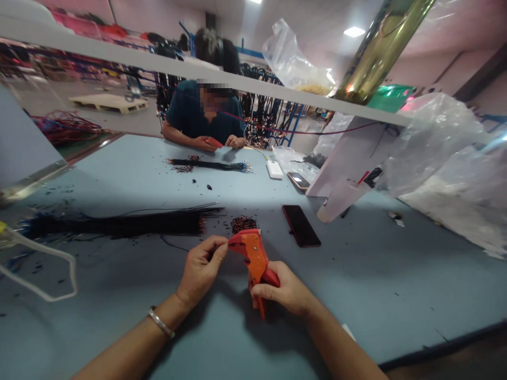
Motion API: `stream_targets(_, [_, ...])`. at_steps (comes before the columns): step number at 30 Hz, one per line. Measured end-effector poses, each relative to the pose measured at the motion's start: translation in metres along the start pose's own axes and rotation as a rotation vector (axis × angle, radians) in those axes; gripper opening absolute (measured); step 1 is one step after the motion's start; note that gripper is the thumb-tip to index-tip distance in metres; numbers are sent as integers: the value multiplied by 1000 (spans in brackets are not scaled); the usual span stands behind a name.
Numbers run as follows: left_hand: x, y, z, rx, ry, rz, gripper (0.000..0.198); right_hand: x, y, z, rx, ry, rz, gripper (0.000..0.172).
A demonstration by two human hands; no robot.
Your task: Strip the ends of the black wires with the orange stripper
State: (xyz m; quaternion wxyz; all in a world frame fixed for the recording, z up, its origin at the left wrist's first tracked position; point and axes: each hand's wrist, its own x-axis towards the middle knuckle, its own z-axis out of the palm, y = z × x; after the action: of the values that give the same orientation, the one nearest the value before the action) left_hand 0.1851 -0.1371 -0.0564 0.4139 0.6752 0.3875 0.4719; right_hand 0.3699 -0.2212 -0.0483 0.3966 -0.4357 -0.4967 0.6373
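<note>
My right hand is wrapped round the handles of an orange wire stripper, its head pointing up and left. My left hand pinches a thin black wire and holds its end at the stripper's jaw. A long bundle of black wires lies on the blue table just beyond my left hand. A small heap of stripped insulation bits sits right behind the stripper's head.
A dark phone lies right of the heap. Across the table a person works with a red tool beside another wire bundle, a white box and a second phone. Plastic bags fill the right side. A white cord loops at left.
</note>
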Motion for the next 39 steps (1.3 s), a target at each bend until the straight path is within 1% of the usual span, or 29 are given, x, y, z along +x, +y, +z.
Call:
stream_targets(6, [0, 1, 1, -29, -10, -25, 22, 1, 3, -1, 9, -7, -16, 38])
stream_targets(18, [0, 0, 1, -27, -15, -29, 22, 1, 3, -2, 62, -24, -10, 35])
stream_targets(24, [-1, -1, 1, -28, 3, -41, 21, 0, 3, -2, 54, -40, -15, 33])
stream_targets(30, [0, -2, 1, -44, 6, -30, 20, 1, 3, 2, -15, 14, -19, 33])
stream_targets(39, [1, 0, 2, -61, -5, -34, 21, 2, 6, 5, -100, 59, -42, 30])
